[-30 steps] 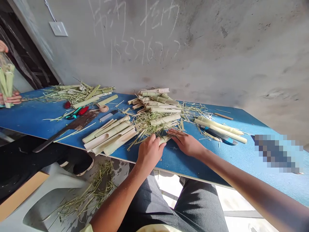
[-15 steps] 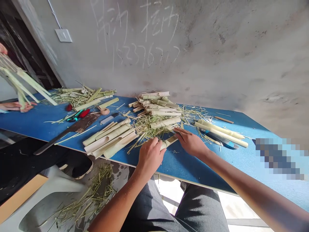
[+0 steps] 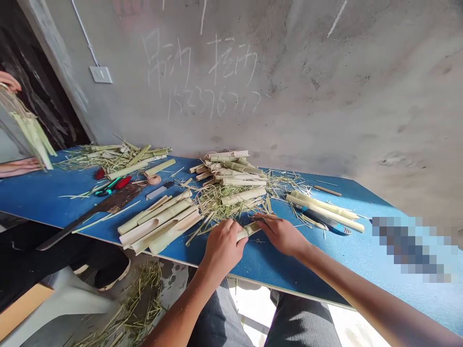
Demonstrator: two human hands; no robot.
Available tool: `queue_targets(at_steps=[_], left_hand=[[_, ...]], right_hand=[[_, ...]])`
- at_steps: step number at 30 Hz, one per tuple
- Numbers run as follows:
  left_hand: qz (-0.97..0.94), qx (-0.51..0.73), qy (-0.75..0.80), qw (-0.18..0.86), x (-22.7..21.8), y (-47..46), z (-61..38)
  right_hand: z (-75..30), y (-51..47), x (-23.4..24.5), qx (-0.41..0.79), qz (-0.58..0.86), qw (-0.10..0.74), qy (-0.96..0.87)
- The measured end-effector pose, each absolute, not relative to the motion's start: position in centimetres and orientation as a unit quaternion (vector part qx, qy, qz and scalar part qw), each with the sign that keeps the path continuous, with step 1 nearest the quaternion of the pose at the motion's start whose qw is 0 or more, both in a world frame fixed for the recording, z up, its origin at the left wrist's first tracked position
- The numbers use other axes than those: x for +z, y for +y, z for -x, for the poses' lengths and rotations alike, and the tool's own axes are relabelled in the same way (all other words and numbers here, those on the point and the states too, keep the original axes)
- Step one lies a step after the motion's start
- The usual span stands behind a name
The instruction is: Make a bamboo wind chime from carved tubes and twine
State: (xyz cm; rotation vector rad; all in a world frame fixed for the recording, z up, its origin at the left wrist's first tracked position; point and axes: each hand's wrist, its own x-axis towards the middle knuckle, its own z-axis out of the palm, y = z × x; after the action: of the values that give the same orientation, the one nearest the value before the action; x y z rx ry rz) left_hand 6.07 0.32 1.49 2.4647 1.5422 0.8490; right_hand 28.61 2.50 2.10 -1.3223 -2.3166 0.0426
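your left hand and right hand meet over a short stalk, which lies low and slanted between them, just above the bench's front edge. your left fingers are clenched around its near end, and your right fingers are closed over its far end, though how tight you can't tell. a strip of blue bench runs between your wrists and that edge, with more blue open to the right of your right hand, out toward the bench's slanting right edge.

just past your fingertips lies a mat of loose straw, with a heap of cut stalks behind it against the wall. to your left, split stalks lie side by side, close to the front edge. to your right, two long stalks rest across a blue utility knife. farther left are a long blade and scissors, near the bench's front edge and well apart from your hands. at the far left, a co-worker's hands hold a bundle of stalks above the bench.
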Motion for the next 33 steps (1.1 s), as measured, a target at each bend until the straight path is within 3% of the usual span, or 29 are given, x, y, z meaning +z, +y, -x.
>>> queue_targets(at_steps=[17, 33], left_hand=[[-0.817, 0.343, 0.446, 0.126, 0.9, 0.5, -5.9], [-0.823, 0.321, 0.455, 0.107, 0.9, 0.7, -6.0]], right_hand=[[-27.6, 0.7, 2.3, -0.022, 0.51, 0.226, -0.83], [-27.3, 0.7, 1.5, -0.035, 0.5, 0.237, -0.832]])
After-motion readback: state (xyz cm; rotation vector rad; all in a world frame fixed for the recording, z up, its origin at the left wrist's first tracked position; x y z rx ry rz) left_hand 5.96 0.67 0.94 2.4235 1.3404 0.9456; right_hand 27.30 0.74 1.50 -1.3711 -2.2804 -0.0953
